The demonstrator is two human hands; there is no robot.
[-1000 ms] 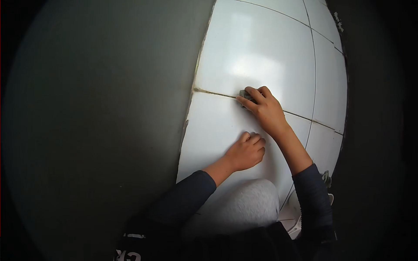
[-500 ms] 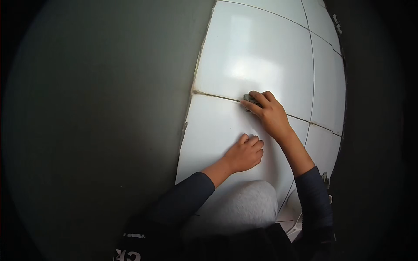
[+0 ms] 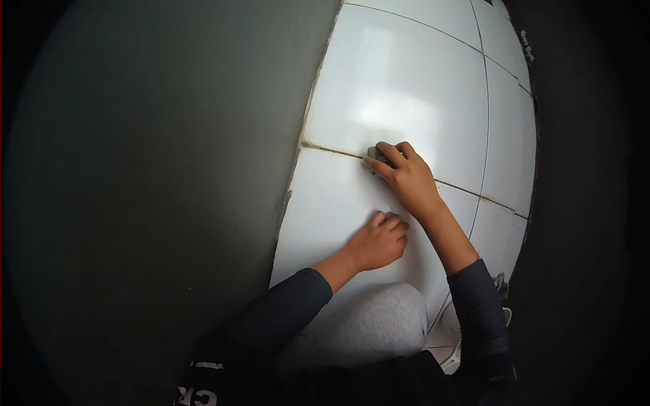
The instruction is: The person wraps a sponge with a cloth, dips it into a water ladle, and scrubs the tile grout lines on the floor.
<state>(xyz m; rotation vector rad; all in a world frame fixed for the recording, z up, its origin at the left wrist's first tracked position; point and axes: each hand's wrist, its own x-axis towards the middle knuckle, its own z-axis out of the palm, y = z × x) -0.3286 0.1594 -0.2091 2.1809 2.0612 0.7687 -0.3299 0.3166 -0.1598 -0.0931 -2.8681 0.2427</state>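
My right hand (image 3: 412, 179) grips a small grey-green piece (image 3: 377, 155), possibly a scouring pad or folded cloth. The piece lies against the dark grout line (image 3: 336, 151) between two large white tiles. Its lower side is hidden by my fingers. Below and to the left, my left hand (image 3: 379, 241) rests in a loose fist on the nearer white tile (image 3: 325, 203); nothing shows in it.
A dark grey surface (image 3: 169, 169) borders the tiles on the left along a chipped edge. My knee (image 3: 393, 314) is close below my left hand. By my right forearm are a grey-green crumpled thing (image 3: 500, 285) and a white object (image 3: 451, 360), partly hidden.
My right hand has slid slightly left along the grout line with the grey-green piece. My left hand has hardly moved.
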